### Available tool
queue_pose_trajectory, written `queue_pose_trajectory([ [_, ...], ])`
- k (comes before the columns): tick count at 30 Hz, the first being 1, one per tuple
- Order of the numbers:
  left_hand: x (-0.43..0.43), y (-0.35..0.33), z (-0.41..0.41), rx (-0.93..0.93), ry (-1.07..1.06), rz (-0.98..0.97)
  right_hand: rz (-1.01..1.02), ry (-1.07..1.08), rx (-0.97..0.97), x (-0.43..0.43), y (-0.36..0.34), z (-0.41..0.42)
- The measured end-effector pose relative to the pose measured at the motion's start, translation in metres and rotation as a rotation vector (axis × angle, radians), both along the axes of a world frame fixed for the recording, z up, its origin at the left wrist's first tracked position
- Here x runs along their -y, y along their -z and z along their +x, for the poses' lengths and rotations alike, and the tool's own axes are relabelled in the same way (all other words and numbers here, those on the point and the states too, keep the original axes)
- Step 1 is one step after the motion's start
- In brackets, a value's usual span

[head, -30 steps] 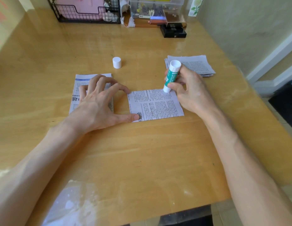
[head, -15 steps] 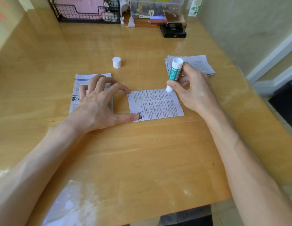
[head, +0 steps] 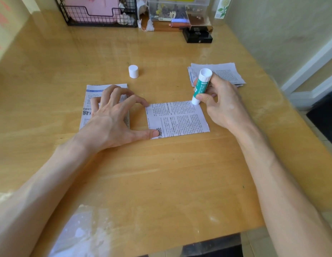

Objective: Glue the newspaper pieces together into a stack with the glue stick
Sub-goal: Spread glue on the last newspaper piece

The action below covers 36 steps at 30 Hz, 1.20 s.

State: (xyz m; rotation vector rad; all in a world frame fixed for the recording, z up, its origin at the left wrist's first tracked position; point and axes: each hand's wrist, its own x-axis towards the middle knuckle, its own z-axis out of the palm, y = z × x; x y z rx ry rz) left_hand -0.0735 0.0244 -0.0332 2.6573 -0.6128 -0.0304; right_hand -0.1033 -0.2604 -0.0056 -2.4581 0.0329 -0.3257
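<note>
My right hand point(head: 222, 108) pinches the glue stick point(head: 201, 84), tip on the far right corner of the newspaper piece point(head: 180, 119) mid-desk; my left hand point(head: 109, 119), fingers spread, pins its left edge. Along the desk's point(head: 161, 182) far edge, a wire basket point(head: 98, 17) holds something pink, a clear box point(head: 178, 8) small oddments.

I seem to be looking into a room in a home: a varnished wooden counter point(head: 161, 182) stands against a plain painted wall point(head: 272, 34) with a white skirting board point(head: 309, 67). At its far edge sit a black wire basket point(head: 87, 15) and a clear plastic box point(head: 178, 8) of small oddments.
</note>
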Motion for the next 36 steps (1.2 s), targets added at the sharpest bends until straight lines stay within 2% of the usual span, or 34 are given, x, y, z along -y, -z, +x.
queue_pose_trajectory([
  [7,0.0,0.0,-0.001,-0.001,-0.002,-0.006,-0.032,-0.021,-0.01,0.001,0.0,-0.004],
  [13,0.001,-0.002,-0.001,-0.011,-0.004,0.003,0.364,0.017,0.152,0.003,-0.01,-0.007],
  [19,0.001,-0.001,-0.002,-0.003,-0.001,-0.004,0.582,0.165,0.269,0.003,-0.016,-0.003],
  [22,0.001,0.0,-0.001,0.006,0.0,-0.006,0.693,0.18,0.263,-0.003,-0.016,-0.003],
  [27,0.0,0.0,-0.002,0.031,0.002,0.002,0.692,-0.03,0.13,-0.036,-0.009,-0.001],
  [31,0.001,0.001,-0.003,0.041,0.001,0.013,0.509,-0.275,0.12,-0.059,0.0,0.001],
  [36,0.001,0.001,-0.002,0.061,0.006,0.012,0.432,-0.292,0.11,-0.07,0.003,0.005],
])
